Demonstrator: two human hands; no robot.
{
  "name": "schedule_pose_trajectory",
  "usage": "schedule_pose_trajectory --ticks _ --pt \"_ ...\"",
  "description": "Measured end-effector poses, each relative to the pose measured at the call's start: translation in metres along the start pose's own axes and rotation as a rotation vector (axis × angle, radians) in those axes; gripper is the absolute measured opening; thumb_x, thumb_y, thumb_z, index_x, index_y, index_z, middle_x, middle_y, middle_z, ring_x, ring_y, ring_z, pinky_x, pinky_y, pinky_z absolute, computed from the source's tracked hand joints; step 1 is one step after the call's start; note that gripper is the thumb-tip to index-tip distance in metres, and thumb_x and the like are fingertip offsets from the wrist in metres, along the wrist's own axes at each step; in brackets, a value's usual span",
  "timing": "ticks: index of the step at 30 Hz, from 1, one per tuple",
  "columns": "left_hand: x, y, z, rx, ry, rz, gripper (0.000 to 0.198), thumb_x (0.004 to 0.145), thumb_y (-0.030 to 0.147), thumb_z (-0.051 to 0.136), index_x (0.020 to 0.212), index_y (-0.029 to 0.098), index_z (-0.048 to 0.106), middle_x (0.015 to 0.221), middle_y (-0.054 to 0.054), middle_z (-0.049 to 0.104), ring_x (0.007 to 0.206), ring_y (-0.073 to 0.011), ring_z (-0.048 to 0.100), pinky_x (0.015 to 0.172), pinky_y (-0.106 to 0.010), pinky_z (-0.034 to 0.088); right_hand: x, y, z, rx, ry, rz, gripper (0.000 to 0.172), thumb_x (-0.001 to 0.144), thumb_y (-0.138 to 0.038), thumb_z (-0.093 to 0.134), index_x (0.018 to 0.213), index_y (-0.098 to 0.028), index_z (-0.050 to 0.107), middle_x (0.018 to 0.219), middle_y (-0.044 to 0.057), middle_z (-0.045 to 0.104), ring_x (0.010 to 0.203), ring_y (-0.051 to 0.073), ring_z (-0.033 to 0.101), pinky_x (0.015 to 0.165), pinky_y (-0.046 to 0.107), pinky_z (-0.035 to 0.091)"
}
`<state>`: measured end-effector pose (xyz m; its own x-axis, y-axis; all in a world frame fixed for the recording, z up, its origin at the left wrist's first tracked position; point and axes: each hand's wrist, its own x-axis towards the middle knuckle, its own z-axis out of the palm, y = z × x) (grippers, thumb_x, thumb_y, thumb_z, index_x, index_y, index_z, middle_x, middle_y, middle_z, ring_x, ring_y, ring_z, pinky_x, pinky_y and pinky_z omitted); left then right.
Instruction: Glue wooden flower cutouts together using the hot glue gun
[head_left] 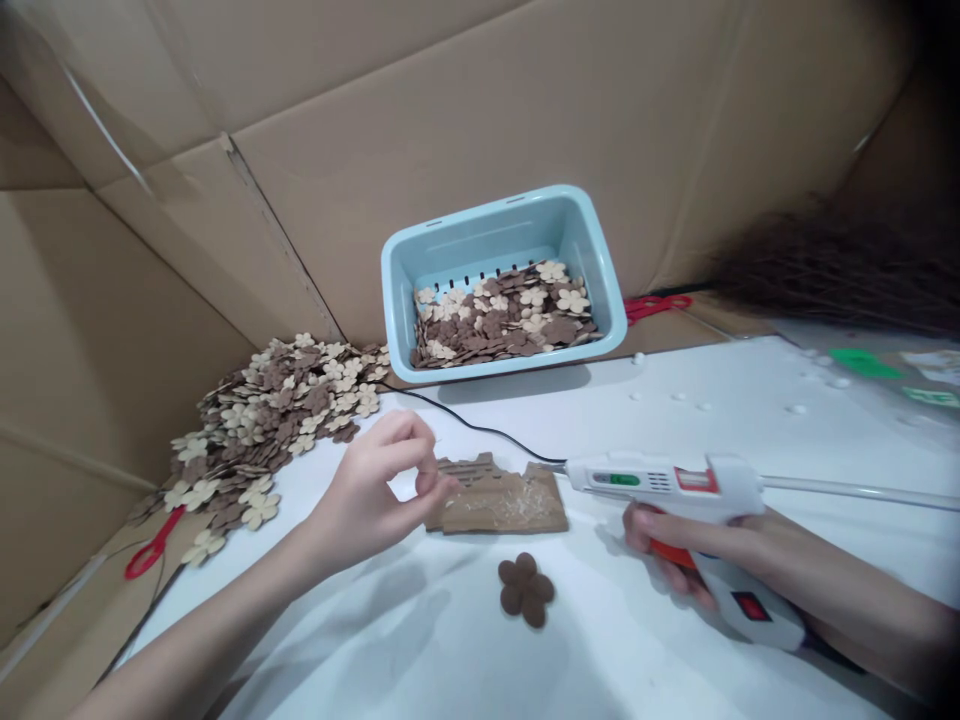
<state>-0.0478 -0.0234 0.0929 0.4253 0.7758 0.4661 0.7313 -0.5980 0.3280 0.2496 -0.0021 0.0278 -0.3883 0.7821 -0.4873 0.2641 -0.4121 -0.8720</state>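
Observation:
My right hand (694, 545) is wrapped round the handle of a white hot glue gun (652, 477), fingers at its orange trigger. A clear glue stick (855, 492) pokes out of its back, and its nozzle points left over a torn piece of cardboard (525, 500) smeared with dried glue. Above that cardboard's left end, my left hand (390, 475) is closed in a pinch; anything between the fingertips is too small to make out. A single dark brown flower cutout (526, 590) lies flat on the white table, nearer to me than the cardboard.
A light blue basket (502, 365) at the back holds many brown and cream flower cutouts. More are heaped in a pile (292, 410) at the left. Red scissors (154, 545) show at the left edge, and red handles (656, 305) behind the basket. A black cord (472, 425) crosses the table.

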Motion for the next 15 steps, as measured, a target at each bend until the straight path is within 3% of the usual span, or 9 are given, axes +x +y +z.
schedule_pose_trajectory --ticks 2,4,7,10,13,15 --pt "0.0009 -0.0031 0.0012 -0.149 -0.042 -0.035 0.016 0.084 0.01 0.054 0.069 0.017 0.056 0.109 -0.009 0.062 0.102 -0.0188 0.058 0.083 -0.029 0.049 -0.0005 -0.0004 0.0 0.011 0.008 0.032 0.037 0.076 -0.052 0.062 0.072 -0.015 0.059 0.05 -0.002 0.059 0.046 0.009 0.051 0.048 0.019 0.036" --pt "0.0003 -0.006 0.0033 -0.296 -0.076 -0.12 0.015 0.087 0.011 0.05 0.084 0.018 0.062 0.119 -0.009 0.061 0.106 -0.019 0.06 0.083 -0.029 0.052 -0.0007 -0.0001 -0.0003 0.011 0.01 0.043 0.037 0.075 -0.053 0.062 0.072 -0.016 0.059 0.051 -0.002 0.06 0.047 0.01 0.051 0.047 0.019 0.036" --pt "-0.0027 -0.0078 0.0059 -0.403 -0.095 -0.265 0.012 0.087 0.018 0.055 0.091 0.017 0.066 0.082 -0.006 0.072 0.069 -0.0147 0.069 0.06 -0.023 0.055 -0.0011 -0.0001 -0.0003 0.003 0.02 0.046 0.038 0.074 -0.054 0.062 0.071 -0.016 0.06 0.052 -0.001 0.06 0.047 0.01 0.051 0.047 0.019 0.037" --pt "-0.0045 -0.0081 0.0064 -0.263 -0.006 -0.265 0.012 0.08 0.024 0.067 0.072 0.016 0.067 0.049 0.003 0.058 0.037 -0.0076 0.051 0.039 -0.018 0.041 -0.0023 -0.0022 0.0014 0.017 0.045 0.083 0.035 0.074 -0.051 0.063 0.071 -0.016 0.06 0.051 -0.001 0.06 0.047 0.01 0.051 0.045 0.018 0.036" --pt "-0.0029 -0.0088 0.0034 -0.062 0.182 -0.168 0.035 0.076 0.024 0.07 0.049 0.017 0.049 0.039 0.008 0.035 0.035 -0.0051 0.033 0.036 -0.02 0.026 -0.0039 -0.0053 0.0035 0.034 0.056 0.084 0.033 0.071 -0.049 0.065 0.07 -0.017 0.061 0.049 -0.001 0.06 0.047 0.011 0.051 0.046 0.019 0.038" --pt "-0.0004 -0.0093 -0.0024 0.003 0.242 -0.081 0.041 0.08 0.02 0.064 0.046 0.017 0.042 0.042 0.006 0.034 0.041 -0.007 0.036 0.041 -0.021 0.031 -0.0047 -0.0062 0.0042 0.028 0.05 0.061 0.035 0.071 -0.051 0.065 0.067 -0.017 0.061 0.048 -0.001 0.059 0.046 0.01 0.05 0.046 0.019 0.038"
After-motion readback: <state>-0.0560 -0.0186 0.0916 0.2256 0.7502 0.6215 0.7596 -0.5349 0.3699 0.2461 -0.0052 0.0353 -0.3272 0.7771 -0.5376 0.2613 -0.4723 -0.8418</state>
